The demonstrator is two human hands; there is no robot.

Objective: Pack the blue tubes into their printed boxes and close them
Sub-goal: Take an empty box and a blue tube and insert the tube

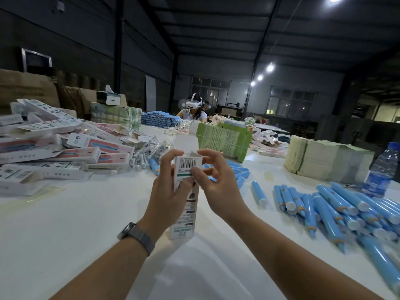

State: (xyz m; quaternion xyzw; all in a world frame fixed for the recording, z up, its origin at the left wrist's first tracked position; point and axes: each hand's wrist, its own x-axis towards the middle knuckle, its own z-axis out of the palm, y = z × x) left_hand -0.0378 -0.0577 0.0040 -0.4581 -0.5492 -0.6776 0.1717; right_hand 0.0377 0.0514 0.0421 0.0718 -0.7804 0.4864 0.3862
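— Which step is this?

— Judging by the raised top flap, closing. The left hand point(166, 187) grips the tall white printed cardboard box point(185, 191) upright above the white table point(86, 224), fingers curled round its side. The right hand point(213, 180) pinches the box's upper end, thumb on the barcode face, fingers bent over the open top.

— Is a tube inside?

— I cannot tell; the box hides its contents.

— Next move?

— Probably folding the flap down and tucking its tab in, without crushing the thin card.

— And the surroundings?

— Loose blue plastic tubes with white caps point(324, 204) lie to the right, near a clear water bottle point(381, 169). Packed boxes point(65, 148) are piled left, bundled green-printed flat cartons point(223, 139) behind. It's a dim warehouse; another person wearing a headset point(193, 109) sits at the far end.
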